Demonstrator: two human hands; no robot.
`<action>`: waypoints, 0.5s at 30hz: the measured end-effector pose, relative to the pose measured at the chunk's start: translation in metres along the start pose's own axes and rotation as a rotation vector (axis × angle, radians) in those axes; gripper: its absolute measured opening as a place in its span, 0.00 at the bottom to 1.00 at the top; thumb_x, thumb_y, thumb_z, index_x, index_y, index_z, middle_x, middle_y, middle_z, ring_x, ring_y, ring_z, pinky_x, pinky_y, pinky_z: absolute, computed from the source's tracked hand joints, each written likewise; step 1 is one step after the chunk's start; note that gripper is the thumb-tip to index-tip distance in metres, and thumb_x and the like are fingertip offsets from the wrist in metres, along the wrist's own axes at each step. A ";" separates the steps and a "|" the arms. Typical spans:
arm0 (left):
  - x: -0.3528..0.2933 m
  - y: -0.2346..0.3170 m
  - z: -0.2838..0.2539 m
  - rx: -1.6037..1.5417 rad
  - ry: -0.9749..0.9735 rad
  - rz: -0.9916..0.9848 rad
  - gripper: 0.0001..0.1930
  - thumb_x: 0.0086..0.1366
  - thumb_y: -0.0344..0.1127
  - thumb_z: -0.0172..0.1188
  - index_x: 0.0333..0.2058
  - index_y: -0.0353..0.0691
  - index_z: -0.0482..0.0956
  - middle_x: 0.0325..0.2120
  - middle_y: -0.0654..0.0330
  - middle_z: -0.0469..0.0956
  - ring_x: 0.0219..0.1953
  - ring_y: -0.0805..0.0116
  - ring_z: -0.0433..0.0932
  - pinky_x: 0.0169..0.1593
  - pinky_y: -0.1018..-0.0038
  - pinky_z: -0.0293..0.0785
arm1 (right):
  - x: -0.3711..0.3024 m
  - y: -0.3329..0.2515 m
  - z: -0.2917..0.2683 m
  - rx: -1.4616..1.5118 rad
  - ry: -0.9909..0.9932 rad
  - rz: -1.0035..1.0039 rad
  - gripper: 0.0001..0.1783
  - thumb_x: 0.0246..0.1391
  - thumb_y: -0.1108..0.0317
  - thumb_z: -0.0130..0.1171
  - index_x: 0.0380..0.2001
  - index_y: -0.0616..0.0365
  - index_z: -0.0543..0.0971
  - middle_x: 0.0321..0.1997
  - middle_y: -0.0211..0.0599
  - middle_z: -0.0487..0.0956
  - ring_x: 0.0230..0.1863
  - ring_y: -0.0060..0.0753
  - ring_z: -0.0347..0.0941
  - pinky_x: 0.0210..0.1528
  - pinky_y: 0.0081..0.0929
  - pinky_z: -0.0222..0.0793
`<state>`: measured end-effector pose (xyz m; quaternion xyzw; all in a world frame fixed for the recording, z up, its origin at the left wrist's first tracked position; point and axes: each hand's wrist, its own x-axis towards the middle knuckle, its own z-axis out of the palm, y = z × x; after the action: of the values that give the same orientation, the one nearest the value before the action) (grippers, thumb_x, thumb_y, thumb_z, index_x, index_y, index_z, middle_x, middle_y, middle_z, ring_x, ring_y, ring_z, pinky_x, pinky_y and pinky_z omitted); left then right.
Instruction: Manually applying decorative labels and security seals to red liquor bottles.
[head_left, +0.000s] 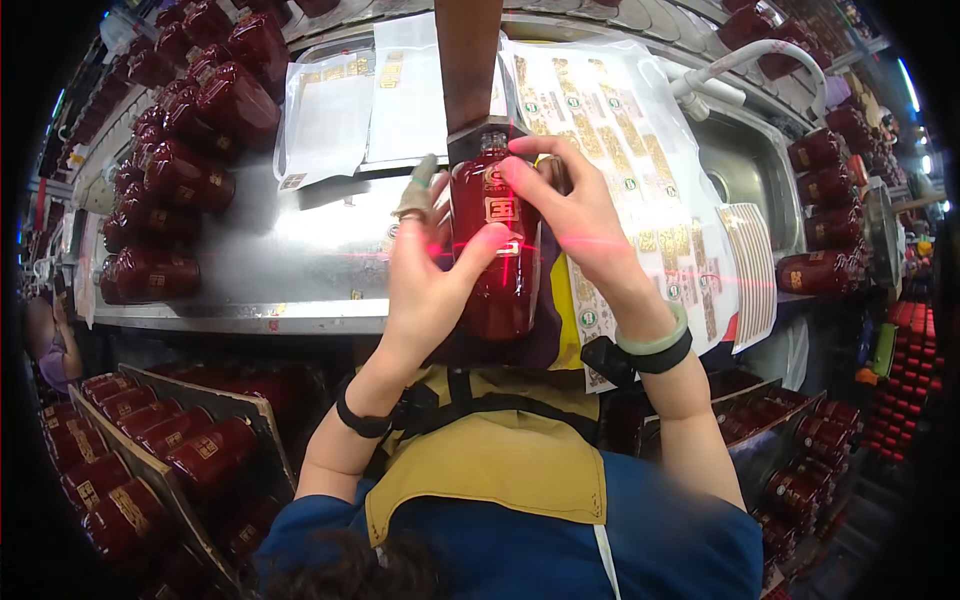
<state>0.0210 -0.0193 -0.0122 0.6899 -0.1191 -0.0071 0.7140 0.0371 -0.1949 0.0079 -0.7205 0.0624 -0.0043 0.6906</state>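
A dark red glass bottle [500,290] with gold decals on its front lies before me, its clear neck against a dark brown post. My left hand [430,285] is at the bottle's left side, its thumb pressing on the lower decal. The other left fingers stretch out, apart from the glass; coverings are on some fingertips. My right hand [580,205] grips the bottle's shoulder, thumb on the upper front and index finger near the neck. Its remaining fingers curl at the right side, partly hidden. Thin red laser lines cross the bottle and both hands.
Sheets of gold decals [650,170] lie on the right, beside a metal sink [745,165] and a white curved pipe [765,48]. White sheets [325,120] lie at the back left. More red bottles [165,175] stand left on the metal table [290,240]; crates [175,480] of bottles stand below.
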 end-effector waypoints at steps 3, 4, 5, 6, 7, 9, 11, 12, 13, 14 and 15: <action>0.001 0.001 0.000 -0.284 -0.108 -0.251 0.43 0.66 0.26 0.66 0.72 0.28 0.49 0.62 0.48 0.69 0.62 0.64 0.73 0.62 0.68 0.74 | 0.000 0.006 0.006 0.052 0.024 0.010 0.18 0.60 0.63 0.69 0.48 0.62 0.79 0.32 0.24 0.76 0.32 0.12 0.69 0.36 0.16 0.68; 0.000 0.002 -0.001 -0.321 -0.116 -0.273 0.42 0.67 0.26 0.66 0.72 0.28 0.49 0.62 0.48 0.68 0.62 0.64 0.73 0.62 0.68 0.74 | -0.001 0.007 0.004 0.044 0.014 0.014 0.19 0.59 0.63 0.70 0.49 0.61 0.80 0.30 0.21 0.72 0.31 0.12 0.65 0.34 0.16 0.65; -0.001 0.002 -0.002 -0.358 -0.124 -0.294 0.42 0.67 0.26 0.65 0.72 0.28 0.48 0.63 0.49 0.67 0.62 0.64 0.73 0.62 0.68 0.74 | -0.001 0.009 0.002 0.043 0.014 0.017 0.19 0.59 0.63 0.70 0.49 0.61 0.80 0.30 0.21 0.72 0.31 0.12 0.65 0.34 0.16 0.65; -0.003 -0.001 -0.002 -0.362 -0.110 -0.278 0.42 0.67 0.28 0.66 0.71 0.27 0.48 0.63 0.48 0.67 0.62 0.63 0.73 0.63 0.67 0.74 | -0.001 0.012 -0.001 0.066 0.011 0.035 0.19 0.58 0.62 0.71 0.49 0.61 0.80 0.29 0.19 0.69 0.31 0.12 0.63 0.34 0.15 0.62; -0.004 -0.003 -0.003 -0.364 -0.110 -0.281 0.42 0.67 0.28 0.66 0.71 0.27 0.48 0.63 0.48 0.67 0.62 0.63 0.73 0.63 0.67 0.74 | -0.001 0.015 -0.002 0.089 0.007 0.054 0.19 0.58 0.62 0.71 0.48 0.60 0.80 0.28 0.17 0.67 0.31 0.12 0.60 0.33 0.15 0.60; -0.005 -0.005 -0.006 -0.264 -0.145 -0.281 0.43 0.67 0.30 0.67 0.72 0.27 0.49 0.63 0.48 0.67 0.63 0.62 0.72 0.64 0.66 0.72 | -0.001 0.018 -0.001 0.081 0.021 0.047 0.20 0.57 0.62 0.72 0.48 0.60 0.81 0.28 0.17 0.64 0.31 0.12 0.58 0.33 0.14 0.58; -0.005 -0.003 -0.005 -0.259 -0.135 -0.286 0.44 0.67 0.30 0.68 0.72 0.27 0.49 0.64 0.48 0.66 0.63 0.62 0.72 0.65 0.66 0.72 | -0.001 0.020 0.000 0.074 0.034 0.041 0.20 0.56 0.61 0.72 0.48 0.60 0.81 0.28 0.16 0.62 0.31 0.12 0.56 0.33 0.14 0.56; -0.005 -0.002 -0.004 -0.253 -0.125 -0.288 0.44 0.67 0.30 0.68 0.72 0.27 0.49 0.64 0.47 0.66 0.63 0.62 0.72 0.65 0.65 0.71 | -0.001 0.021 0.000 0.076 0.037 0.043 0.20 0.56 0.62 0.72 0.48 0.59 0.81 0.28 0.16 0.63 0.31 0.12 0.56 0.33 0.14 0.56; -0.005 -0.002 -0.005 -0.253 -0.124 -0.290 0.44 0.67 0.30 0.68 0.72 0.27 0.49 0.64 0.47 0.66 0.63 0.62 0.72 0.65 0.65 0.71 | -0.001 0.021 0.000 0.078 0.039 0.045 0.20 0.55 0.62 0.73 0.48 0.59 0.81 0.28 0.16 0.63 0.31 0.12 0.56 0.33 0.14 0.56; -0.004 -0.002 -0.005 -0.261 -0.129 -0.292 0.44 0.67 0.30 0.68 0.72 0.27 0.48 0.64 0.47 0.66 0.64 0.61 0.71 0.65 0.65 0.70 | -0.001 0.023 0.000 0.078 0.039 0.047 0.20 0.55 0.62 0.73 0.48 0.59 0.81 0.28 0.16 0.63 0.31 0.12 0.56 0.33 0.14 0.56; -0.003 -0.002 -0.005 -0.269 -0.134 -0.293 0.44 0.67 0.30 0.67 0.72 0.28 0.48 0.65 0.47 0.65 0.64 0.61 0.71 0.66 0.65 0.70 | -0.001 0.023 0.001 0.096 0.045 0.042 0.21 0.55 0.62 0.73 0.48 0.59 0.81 0.28 0.15 0.63 0.31 0.12 0.56 0.33 0.14 0.55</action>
<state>0.0191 -0.0143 -0.0149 0.5963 -0.0627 -0.1726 0.7814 0.0346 -0.1948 -0.0151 -0.6849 0.0929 -0.0090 0.7227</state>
